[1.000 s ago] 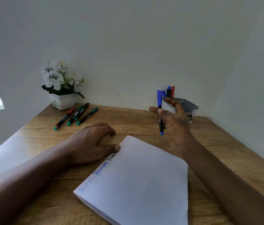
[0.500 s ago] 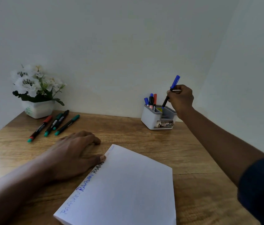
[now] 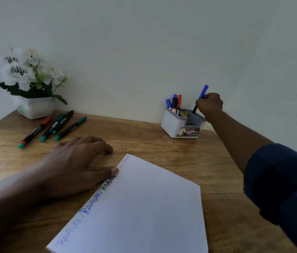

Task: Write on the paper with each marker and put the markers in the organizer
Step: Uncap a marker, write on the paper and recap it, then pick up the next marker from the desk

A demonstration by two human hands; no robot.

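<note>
My right hand (image 3: 210, 105) grips a blue-capped marker (image 3: 202, 92) and holds it tilted, its lower end inside a rear right compartment of the white and grey organizer (image 3: 169, 123). Three markers (image 3: 174, 104) stand in the organizer's left compartment. My left hand (image 3: 76, 161) rests flat on the wooden table, its thumb touching the left edge of the white paper stack (image 3: 144, 207). Words in blue and black run along that edge. Several markers (image 3: 53, 127) with green, red and black ends lie at the back left.
A white pot of white flowers (image 3: 29, 84) stands in the back left corner against the wall. The wooden table (image 3: 162, 148) meets pale walls behind and at the right. The organizer sits close to the back wall.
My right hand carried the blue marker from above the paper to the organizer and lowered its end into a compartment. My left hand stayed at the paper's edge. The view shifted.
</note>
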